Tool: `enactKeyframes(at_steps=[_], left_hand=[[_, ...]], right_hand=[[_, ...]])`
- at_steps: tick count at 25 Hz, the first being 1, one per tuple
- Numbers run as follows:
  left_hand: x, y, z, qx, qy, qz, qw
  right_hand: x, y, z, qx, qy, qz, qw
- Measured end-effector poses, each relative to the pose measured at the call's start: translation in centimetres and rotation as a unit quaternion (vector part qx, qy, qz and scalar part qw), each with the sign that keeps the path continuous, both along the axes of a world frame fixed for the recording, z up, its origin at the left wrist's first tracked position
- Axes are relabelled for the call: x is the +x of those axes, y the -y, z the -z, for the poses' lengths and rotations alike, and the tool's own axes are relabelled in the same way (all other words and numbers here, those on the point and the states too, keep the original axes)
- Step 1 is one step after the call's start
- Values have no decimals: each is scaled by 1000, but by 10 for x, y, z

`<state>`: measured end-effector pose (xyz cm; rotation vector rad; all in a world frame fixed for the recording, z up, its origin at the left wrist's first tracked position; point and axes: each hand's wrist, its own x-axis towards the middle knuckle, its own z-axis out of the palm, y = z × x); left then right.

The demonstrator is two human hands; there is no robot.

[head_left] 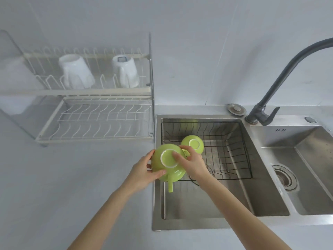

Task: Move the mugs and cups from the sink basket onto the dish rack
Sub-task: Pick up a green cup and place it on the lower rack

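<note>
I hold an upside-down green cup [166, 159] above the left edge of the sink, its handle pointing down toward me. My left hand [144, 170] grips its left side and my right hand [191, 163] presses on its base and right side. A second green cup [193, 144] lies upside down in the black wire sink basket [230, 152], just behind my right hand. Two white mugs [75, 71] [126, 71] stand upside down on the upper tier of the white dish rack [93, 92] at the left.
The rack's lower tier [100, 123] holds nothing. A dark faucet [281, 78] arches over the divider between the two steel basins. The right basin [306, 170] has a drain strainer. A round sink plug [236, 109] lies behind the left basin.
</note>
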<state>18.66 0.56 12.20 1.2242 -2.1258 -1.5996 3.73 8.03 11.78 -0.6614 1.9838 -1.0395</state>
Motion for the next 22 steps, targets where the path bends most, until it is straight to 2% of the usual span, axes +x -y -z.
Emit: enactKeyframes(at_steps=[10, 17, 22], left_hand=[[71, 76, -11, -49, 3, -28, 998], [69, 132, -26, -99, 5, -24, 995], [54, 169, -24, -94, 19, -31, 995]], right_hand=[[80, 78, -17, -30, -16, 5, 999], [90, 133, -37, -16, -45, -3, 999], [82, 172, -38, 13, -65, -13, 998]])
